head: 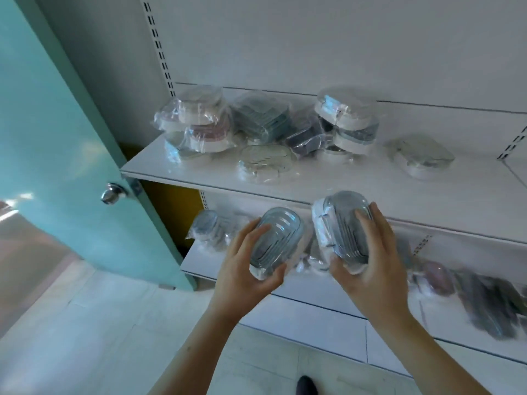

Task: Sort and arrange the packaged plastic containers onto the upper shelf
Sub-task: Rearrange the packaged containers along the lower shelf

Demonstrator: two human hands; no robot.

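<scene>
Left container (pixel 276 246): a blue-grey ridged plastic box in clear wrap, held in front of the lower shelf (pixel 328 283), below the upper shelf (pixel 356 189).
Right container (pixel 343 232): a like box with a white base, also wrapped, held beside the first, just apart.
Left hand (pixel 245 269): fingers and thumb curled round the left container's near end.
Right hand (pixel 370 258): wrapped over the right container's side, thumb beneath.
Handling: probably light and stiff; the film looks slippery, so gripping across the box's width by its rims seems safest.
Upper shelf stock (pixel 271 126): a loose heap of wrapped boxes at left and middle, one wrapped box (pixel 422 158) lying alone to the right.
Hard to see: goods on the lower shelf are blurred and partly behind the hands; its right end is cut off.
Surround: a teal door (pixel 65 143) stands left.
</scene>
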